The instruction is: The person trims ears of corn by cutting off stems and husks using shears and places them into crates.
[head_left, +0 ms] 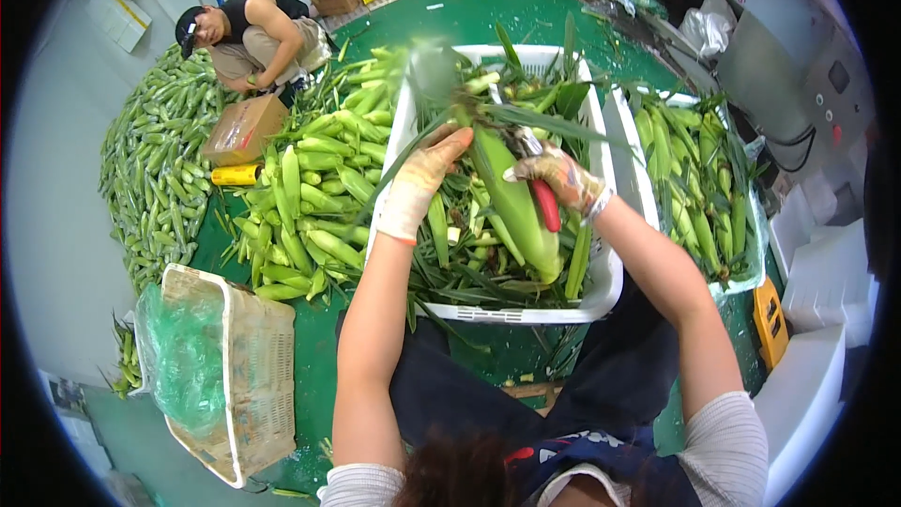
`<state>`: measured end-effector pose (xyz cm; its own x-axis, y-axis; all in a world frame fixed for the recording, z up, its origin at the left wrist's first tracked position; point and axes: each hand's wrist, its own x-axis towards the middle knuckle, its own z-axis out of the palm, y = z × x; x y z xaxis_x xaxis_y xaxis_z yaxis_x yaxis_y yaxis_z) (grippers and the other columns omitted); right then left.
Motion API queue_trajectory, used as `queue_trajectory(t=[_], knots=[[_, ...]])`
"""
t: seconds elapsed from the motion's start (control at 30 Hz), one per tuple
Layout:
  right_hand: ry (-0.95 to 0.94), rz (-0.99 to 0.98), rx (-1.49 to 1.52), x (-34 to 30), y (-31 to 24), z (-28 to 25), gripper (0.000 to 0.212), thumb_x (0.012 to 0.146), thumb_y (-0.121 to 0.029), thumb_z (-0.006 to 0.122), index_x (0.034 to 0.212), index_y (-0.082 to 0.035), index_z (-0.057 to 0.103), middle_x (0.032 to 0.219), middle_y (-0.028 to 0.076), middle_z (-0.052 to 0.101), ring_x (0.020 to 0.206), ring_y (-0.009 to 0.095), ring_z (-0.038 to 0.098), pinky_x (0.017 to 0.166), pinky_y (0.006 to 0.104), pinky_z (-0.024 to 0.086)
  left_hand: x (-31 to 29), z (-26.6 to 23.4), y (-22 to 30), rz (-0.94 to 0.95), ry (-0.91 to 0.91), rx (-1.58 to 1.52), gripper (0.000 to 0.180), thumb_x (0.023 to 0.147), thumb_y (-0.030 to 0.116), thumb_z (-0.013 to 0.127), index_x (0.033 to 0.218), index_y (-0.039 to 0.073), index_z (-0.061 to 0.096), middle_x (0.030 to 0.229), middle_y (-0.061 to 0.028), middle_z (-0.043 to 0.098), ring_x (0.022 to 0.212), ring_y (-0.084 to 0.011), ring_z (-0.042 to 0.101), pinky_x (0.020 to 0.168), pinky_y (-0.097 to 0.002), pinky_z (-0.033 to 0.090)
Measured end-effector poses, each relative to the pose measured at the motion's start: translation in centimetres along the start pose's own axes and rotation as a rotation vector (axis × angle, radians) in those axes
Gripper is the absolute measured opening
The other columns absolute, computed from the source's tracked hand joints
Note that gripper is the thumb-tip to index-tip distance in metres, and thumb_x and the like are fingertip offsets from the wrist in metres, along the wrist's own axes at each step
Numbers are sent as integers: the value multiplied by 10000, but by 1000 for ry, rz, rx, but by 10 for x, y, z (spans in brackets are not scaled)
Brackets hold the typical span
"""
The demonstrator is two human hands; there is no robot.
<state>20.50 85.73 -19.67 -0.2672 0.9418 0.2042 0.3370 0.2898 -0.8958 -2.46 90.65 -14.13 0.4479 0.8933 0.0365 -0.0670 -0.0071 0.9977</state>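
Note:
My gloved left hand (pixel 427 174) is closed around the stem end of a green ear of corn in its husk (pixel 511 192). The ear slants down to the right over a white crate (pixel 526 315) of husks, leaves and cobs. In my right hand (pixel 561 178), also gloved, is a red-handled cutting tool (pixel 545 205), apparently pruning shears. Its metal end lies close beside the upper part of the ear, and my fingers partly cover it. Long leaves stick out around the stem, and something pale above my left hand is blurred.
Loose corn ears (pixel 324 169) are heaped left of the crate, with wrapped ears (pixel 155 169) beyond. Another corn-filled crate (pixel 751 268) stands right. A tilted crate (pixel 263 366) with green plastic is at lower left. Another person (pixel 263 33) squats at the back beside a cardboard box (pixel 246 130).

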Motion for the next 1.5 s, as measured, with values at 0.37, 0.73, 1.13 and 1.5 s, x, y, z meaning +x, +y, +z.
queue_trajectory(t=[0.37,0.73,1.13,1.5], knots=[[117,413,65,-11,18,-7,607,699,-436,709,1082,-9,511,946,129,592,870,219,569,752,317,462,25,-72,-28,-109,605,-629,261,932,301,439,865,66,530,856,-93,606,813,-246,579,796,-413,474],[208,377,-132,-47,-58,96,711,658,-371,738,1114,49,390,969,200,550,903,327,563,817,386,466,12,-101,-56,78,957,-834,331,948,305,370,799,38,498,739,-120,567,656,-259,533,677,-407,460],[294,716,668,-58,-4,86,227,807,-240,658,730,-67,533,624,30,531,538,154,556,499,306,499,2,-100,-49,166,1001,-724,438,925,409,451,730,20,506,681,-105,554,597,-248,519,632,-387,457],[506,462,1306,-11,-47,65,222,779,-140,596,961,-34,524,724,103,551,648,234,578,623,421,524,-27,-38,-28,259,617,-416,545,860,548,513,847,14,616,908,-129,642,873,-210,583,891,-352,435]])
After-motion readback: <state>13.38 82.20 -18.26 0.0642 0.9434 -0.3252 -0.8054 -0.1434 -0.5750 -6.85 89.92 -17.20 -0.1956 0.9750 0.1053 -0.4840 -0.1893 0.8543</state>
